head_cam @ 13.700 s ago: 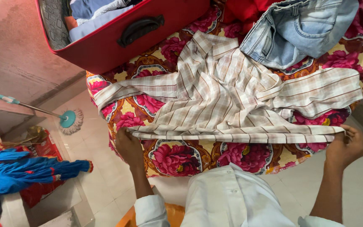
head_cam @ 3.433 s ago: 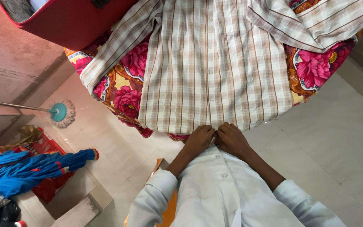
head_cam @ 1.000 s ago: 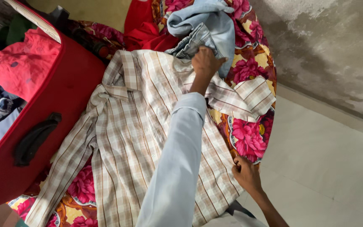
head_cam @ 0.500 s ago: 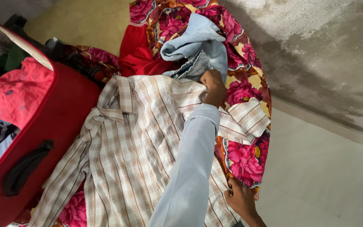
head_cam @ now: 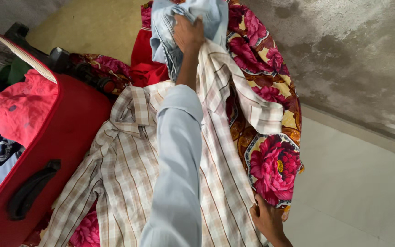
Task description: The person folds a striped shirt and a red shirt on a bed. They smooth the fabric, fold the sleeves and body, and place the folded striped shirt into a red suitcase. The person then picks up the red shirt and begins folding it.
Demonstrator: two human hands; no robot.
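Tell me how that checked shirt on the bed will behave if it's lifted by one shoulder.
The checked shirt will probably hang limp: where the left hand lifts its shoulder, the cloth already drapes in soft folds. It looks thin and light, so one hand should manage. The loose sleeve would likely trail, and the hem pinched by the right hand may slide over the floral bedspread.

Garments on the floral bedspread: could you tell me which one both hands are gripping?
The beige plaid cotton shirt: the left hand lifts its shoulder and the right hand pinches its hem. The pale blue denim jeans and red cloth lie ungripped.
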